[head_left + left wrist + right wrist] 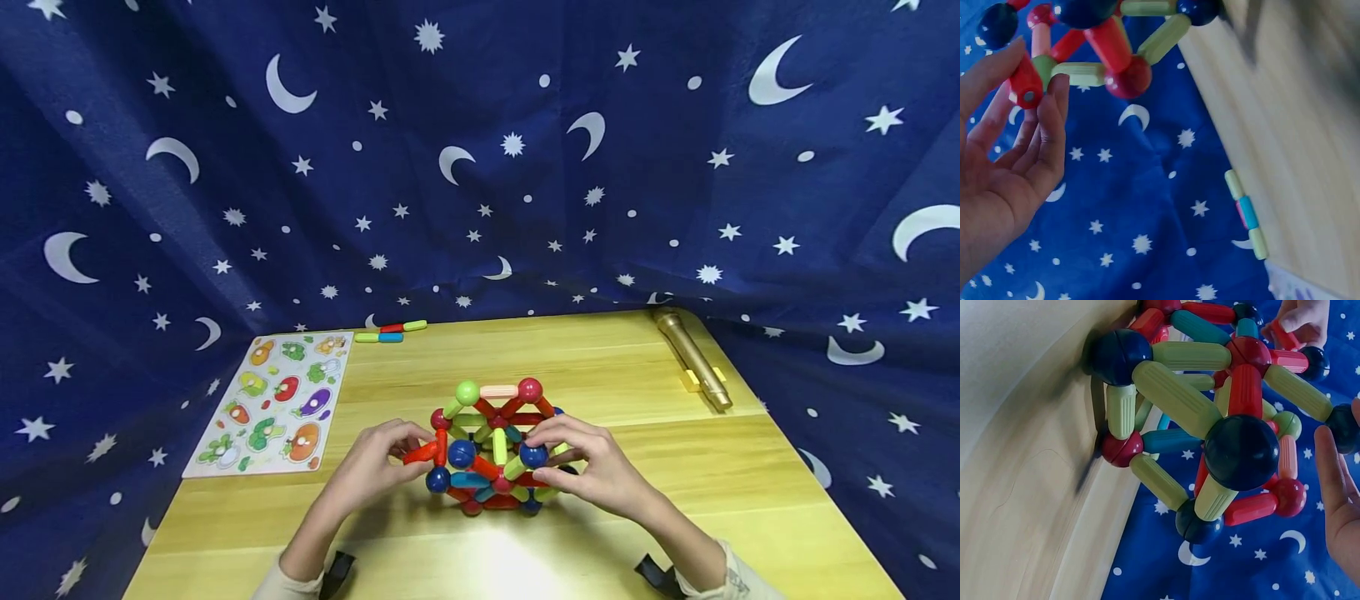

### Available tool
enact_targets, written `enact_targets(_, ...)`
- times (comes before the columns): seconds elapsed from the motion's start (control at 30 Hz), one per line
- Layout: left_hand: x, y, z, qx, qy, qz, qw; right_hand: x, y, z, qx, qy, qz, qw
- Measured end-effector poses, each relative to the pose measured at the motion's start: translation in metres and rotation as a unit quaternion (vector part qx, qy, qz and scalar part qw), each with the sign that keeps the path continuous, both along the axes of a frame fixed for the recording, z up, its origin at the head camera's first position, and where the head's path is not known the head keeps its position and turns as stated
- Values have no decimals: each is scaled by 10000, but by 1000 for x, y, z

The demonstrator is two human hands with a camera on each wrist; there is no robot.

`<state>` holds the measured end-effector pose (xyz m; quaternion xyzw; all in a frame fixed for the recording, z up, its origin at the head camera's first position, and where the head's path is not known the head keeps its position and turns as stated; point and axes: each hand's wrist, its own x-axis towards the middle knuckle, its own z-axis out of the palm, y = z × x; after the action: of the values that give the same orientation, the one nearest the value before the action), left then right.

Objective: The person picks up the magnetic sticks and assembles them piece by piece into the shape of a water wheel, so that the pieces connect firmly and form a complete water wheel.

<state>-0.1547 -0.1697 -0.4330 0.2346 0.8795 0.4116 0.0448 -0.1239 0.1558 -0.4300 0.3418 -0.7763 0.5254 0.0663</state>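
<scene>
A magnetic building frame of colored rods and balls (501, 450) stands on the table between both hands. At its left side, my left hand (378, 458) pinches a red magnetic rod (1025, 84) between thumb and fingers, with the rod's end facing out. A red upright rod (441, 447) and a dark blue ball (438, 479) are close beside those fingers. My right hand (592, 462) grips a dark blue ball (533, 455) at the front right of the frame. A light green rod (1297, 392) runs from that ball to a red ball (1248, 355).
On the left of the table lies a vegetable puzzle board (273, 404). Several loose rods (390, 332) lie at the back edge. A gold microphone-shaped object (693, 358) rests on yellow supports at the back right. Behind hangs a blue star-and-moon curtain (480, 167).
</scene>
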Motion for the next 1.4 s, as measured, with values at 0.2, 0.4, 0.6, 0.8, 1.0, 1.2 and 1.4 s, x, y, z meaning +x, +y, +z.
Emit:
enact_targets(0.2, 5, 6, 7, -583, 576, -272, 9963, -2, 1, 1, -23, 46, -12, 10000)
enact_targets(0.4, 4, 16, 7, -481, 609, -284, 9966, -3, 2, 2, -19, 137, -18, 9999)
enact_targets(0.6, 3, 28, 1, -100, 341, -353, 9987, -4, 5, 1, 4, 80, -55, 10000)
enact_targets(0.8, 4, 34, -5, 78, 162, -422, 9989, -2, 5, 1, 57, 18, -73, 10000)
enact_targets(1.0, -17, 14, -5, 207, -141, -617, 9978, 0, 6, 0, 71, -24, -131, 9999)
enact_targets(1.2, -102, -17, -38, 129, -27, 1022, 9947, 0, 6, -3, 70, -55, -123, 9999)
enact_targets(1.4, -185, -27, -88, -1771, 702, 1532, 9696, 2, 2, -5, 93, -114, -28, 9999)
